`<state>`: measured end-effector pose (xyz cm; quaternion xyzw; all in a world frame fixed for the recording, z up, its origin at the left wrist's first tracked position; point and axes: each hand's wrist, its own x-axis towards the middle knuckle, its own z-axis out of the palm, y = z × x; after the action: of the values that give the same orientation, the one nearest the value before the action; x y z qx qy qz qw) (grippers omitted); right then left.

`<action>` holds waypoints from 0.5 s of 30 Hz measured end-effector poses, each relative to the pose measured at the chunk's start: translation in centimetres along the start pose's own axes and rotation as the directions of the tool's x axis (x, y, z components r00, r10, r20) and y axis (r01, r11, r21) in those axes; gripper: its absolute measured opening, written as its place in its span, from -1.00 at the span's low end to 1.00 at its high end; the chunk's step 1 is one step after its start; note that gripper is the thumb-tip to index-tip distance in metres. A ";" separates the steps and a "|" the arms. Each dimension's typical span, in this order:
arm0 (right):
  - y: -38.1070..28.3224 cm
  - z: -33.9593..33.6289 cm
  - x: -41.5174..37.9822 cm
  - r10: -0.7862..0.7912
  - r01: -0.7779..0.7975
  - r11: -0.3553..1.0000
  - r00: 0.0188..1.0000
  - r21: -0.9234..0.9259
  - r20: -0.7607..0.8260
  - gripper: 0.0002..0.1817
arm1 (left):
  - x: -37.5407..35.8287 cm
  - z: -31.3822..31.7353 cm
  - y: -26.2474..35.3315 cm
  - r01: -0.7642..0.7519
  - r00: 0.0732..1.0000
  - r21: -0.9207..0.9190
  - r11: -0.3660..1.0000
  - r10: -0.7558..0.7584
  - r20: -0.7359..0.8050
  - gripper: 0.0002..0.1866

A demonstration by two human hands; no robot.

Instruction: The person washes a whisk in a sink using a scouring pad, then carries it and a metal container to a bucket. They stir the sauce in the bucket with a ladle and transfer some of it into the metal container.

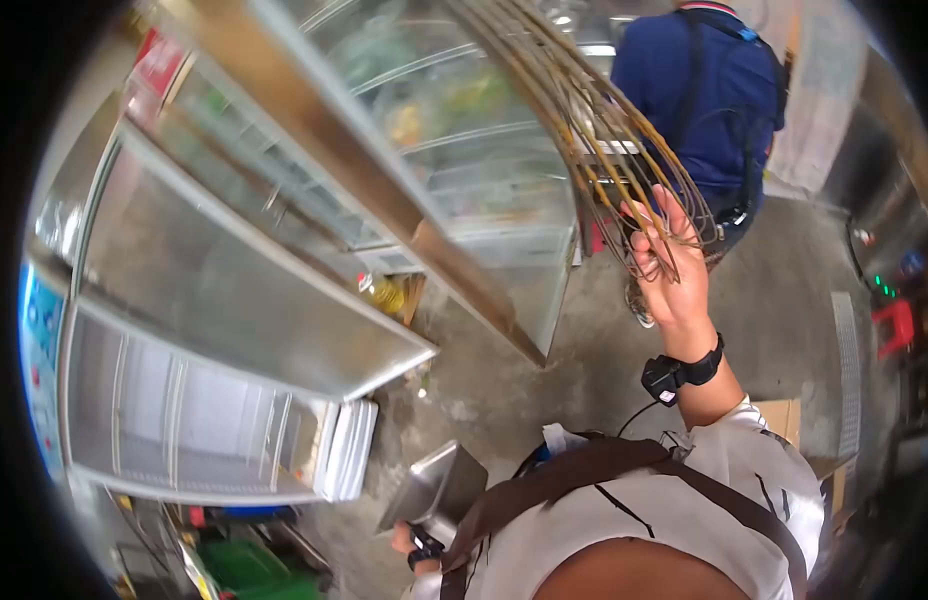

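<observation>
My right hand [672, 245] is raised in front of me with its fingers hooked round the end of a rusty wire rack [574, 105]. The rack's brown wires stretch up and to the left, past the top of the view. Low in the view, my left hand [403, 541] is at the edge of a rectangular stainless steel pan [442, 490] and appears to grip it; most of its fingers are hidden. Each wrist wears a black strapped device.
A fridge with its glass door [244, 260] swung open stands at left, white shelves inside. Another glass-fronted cabinet [464, 150] holds bagged goods. A person in a dark blue shirt [694, 90] is ahead, close to the rack. A red stool [893, 328] is far right.
</observation>
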<state>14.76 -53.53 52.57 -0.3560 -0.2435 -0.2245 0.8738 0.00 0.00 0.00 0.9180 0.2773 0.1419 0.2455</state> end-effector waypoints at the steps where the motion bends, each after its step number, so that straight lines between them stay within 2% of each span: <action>1: 0.7 1.3 -3.5 0.056 -0.056 0.998 0.997 0.005 -0.050 -0.49 | -2.1 -6.5 -2.3 0.136 0.972 0.205 0.969 -0.171 0.160 -0.75; 2: 1.4 2.8 -5.6 0.085 -0.085 0.996 0.995 0.001 -0.050 -0.50 | -3.3 -9.6 -3.9 0.239 0.900 0.367 0.899 -0.347 0.263 -0.76; 3: 2.8 6.3 -10.1 0.187 -0.172 0.980 0.967 0.095 -0.174 -0.51 | -4.4 -22.9 -11.5 0.242 0.905 0.519 0.820 -0.383 0.185 -0.77; 5: 4.0 8.5 -11.0 0.218 -0.218 0.976 0.971 0.015 -0.096 -0.51 | -6.7 -18.5 -15.6 0.284 0.913 0.481 0.829 -0.388 0.129 -0.77; 6: 5.3 10.2 -12.0 0.246 -0.246 0.969 0.967 -0.005 -0.068 -0.51 | -7.9 -23.6 -10.0 0.289 0.892 0.522 0.802 -0.424 0.157 -0.77; 8: 8.6 14.1 -14.6 0.328 -0.328 0.945 0.945 -0.006 0.012 -0.49 | -9.6 -23.2 -14.5 0.383 0.863 0.525 0.760 -0.497 0.089 -0.74; 9: 10.7 16.4 -16.1 0.376 -0.376 0.927 0.926 -0.002 0.027 -0.49 | -10.4 -26.8 -12.1 0.418 0.847 0.429 0.800 -0.514 0.133 -0.83; 10: 12.4 18.7 -16.9 0.453 -0.453 0.892 0.892 0.015 0.013 -0.49 | -12.0 -29.3 -15.2 0.496 0.827 0.390 0.776 -0.559 0.062 -0.84; 11: 14.9 20.6 -18.4 0.503 -0.503 0.864 0.863 -0.019 0.041 -0.50 | -13.2 -28.6 -18.9 0.615 0.777 0.200 0.762 -0.629 0.006 -0.87; 12: 17.3 22.3 -19.7 0.542 -0.541 0.840 0.836 -0.036 0.081 -0.50 | -13.9 -29.2 -19.3 0.713 0.688 -0.150 0.684 -0.725 -0.036 -0.88; 13: 20.2 24.4 -21.3 0.584 -0.579 0.812 0.803 -0.074 0.121 -0.51 | -13.9 -28.8 -20.0 0.702 0.573 -0.486 0.521 -0.818 -0.049 -0.89; 15: 25.3 29.1 -24.8 0.652 -0.645 0.757 0.738 -0.104 0.173 -0.53 | -15.2 -29.9 -21.1 0.596 0.443 -0.743 0.305 -0.896 -0.012 -0.86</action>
<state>2.03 -10.47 43.35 -0.4552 -0.1860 0.1254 0.8617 -33.34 17.65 12.05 0.4654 0.6615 0.2886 0.5124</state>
